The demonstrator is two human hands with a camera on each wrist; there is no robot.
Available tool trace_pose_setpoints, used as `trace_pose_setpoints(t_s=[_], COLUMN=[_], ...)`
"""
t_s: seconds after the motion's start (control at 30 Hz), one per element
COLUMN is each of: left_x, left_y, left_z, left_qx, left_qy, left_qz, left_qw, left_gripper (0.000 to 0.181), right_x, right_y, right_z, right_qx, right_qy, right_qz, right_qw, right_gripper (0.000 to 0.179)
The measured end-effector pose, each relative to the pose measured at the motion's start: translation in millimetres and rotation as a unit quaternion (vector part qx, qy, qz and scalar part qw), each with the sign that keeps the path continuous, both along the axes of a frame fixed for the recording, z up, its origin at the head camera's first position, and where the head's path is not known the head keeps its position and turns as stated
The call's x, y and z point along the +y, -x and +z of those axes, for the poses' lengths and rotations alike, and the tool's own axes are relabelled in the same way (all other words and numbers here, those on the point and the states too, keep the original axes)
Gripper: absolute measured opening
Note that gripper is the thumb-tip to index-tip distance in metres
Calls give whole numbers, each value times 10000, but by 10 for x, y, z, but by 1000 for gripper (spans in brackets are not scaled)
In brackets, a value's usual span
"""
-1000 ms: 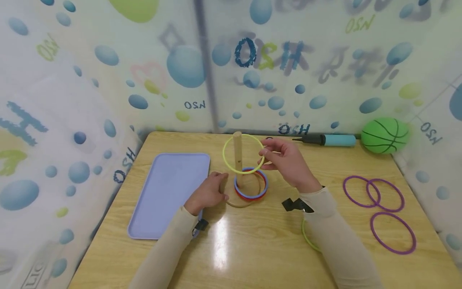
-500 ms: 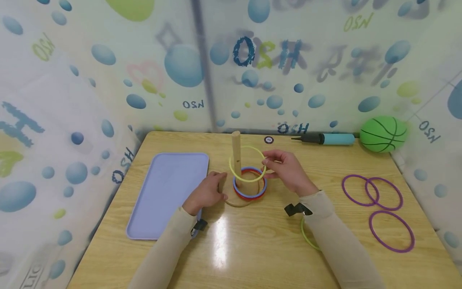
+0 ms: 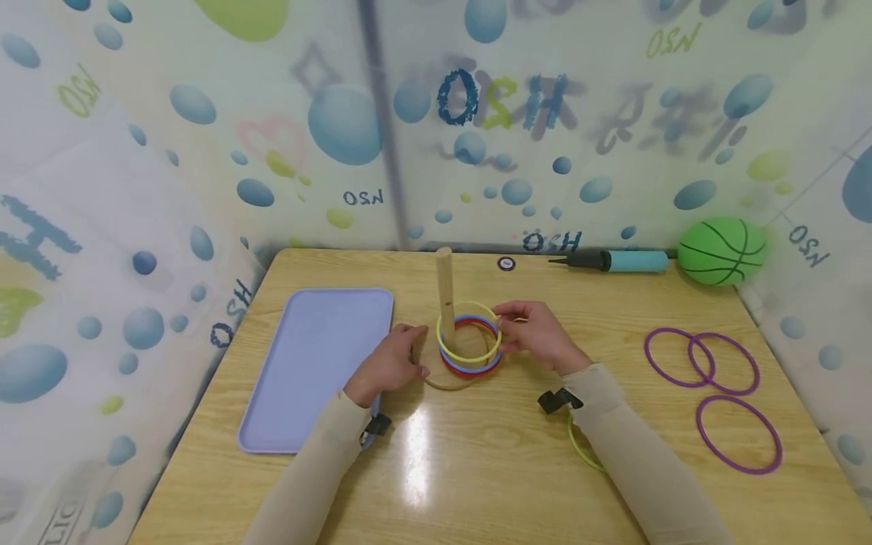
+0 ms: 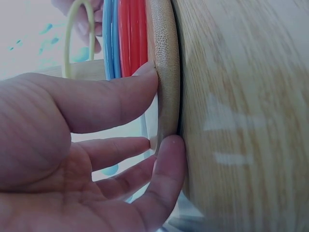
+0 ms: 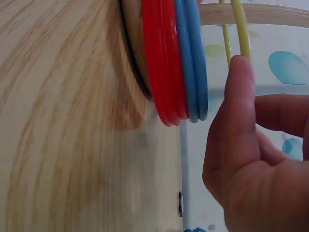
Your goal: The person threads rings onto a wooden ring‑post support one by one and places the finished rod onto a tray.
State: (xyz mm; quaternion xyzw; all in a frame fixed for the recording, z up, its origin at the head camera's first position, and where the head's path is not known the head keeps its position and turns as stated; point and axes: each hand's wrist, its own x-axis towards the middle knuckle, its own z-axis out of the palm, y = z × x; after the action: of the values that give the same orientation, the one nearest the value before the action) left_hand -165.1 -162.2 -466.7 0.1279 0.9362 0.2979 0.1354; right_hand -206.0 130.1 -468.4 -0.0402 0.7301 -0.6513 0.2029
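Observation:
An upright wooden post (image 3: 445,291) rises from a round wooden base (image 4: 167,53). Red rings (image 5: 161,63) lie around the post on the base, with blue rings (image 5: 195,63) stacked on top. My right hand (image 3: 541,337) pinches a yellow ring (image 5: 241,29) by its right side. The yellow ring encircles the post just above the blue rings, apart from them in the right wrist view. My left hand (image 3: 388,363) holds the near left edge of the base, thumb and fingers against its rim in the left wrist view.
A lavender tray (image 3: 313,371) lies at the left. Three purple rings (image 3: 739,471) lie at the right. A yellow-green ring (image 3: 579,446) is partly under the right forearm. Along the back are a small disc (image 3: 506,263), a hand pump (image 3: 636,262) and a green ball (image 3: 722,252).
My right hand has lowered the yellow ring down the post, from near its top to just above the blue rings. The left hand has stayed at the base.

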Motion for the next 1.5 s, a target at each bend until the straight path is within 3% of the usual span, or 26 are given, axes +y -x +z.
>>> trace_pose_setpoints(t_s=[0.2,0.77,1.17,1.5], left_x=[8,13,22,21], left_y=[3,5,3,-8], left_z=[-2,-7,19,30], left_qx=[-160,69,-14,-82], left_qy=[-5,36,51,4], left_qz=[39,-99,-48,-20], left_qw=[9999,9999,10000,10000], left_gripper=[81,82,82,82], right_x=[20,66,252,620], right_y=[-14,5,-49,-244], right_z=[-19,-91,38,200], right_qx=[-38,45,528,672], right_qy=[-343,-899,-1216,-1226], right_qz=[27,82,116,193], right_qw=[9994,9959,9911,9900], right_gripper=[39,35,36,45])
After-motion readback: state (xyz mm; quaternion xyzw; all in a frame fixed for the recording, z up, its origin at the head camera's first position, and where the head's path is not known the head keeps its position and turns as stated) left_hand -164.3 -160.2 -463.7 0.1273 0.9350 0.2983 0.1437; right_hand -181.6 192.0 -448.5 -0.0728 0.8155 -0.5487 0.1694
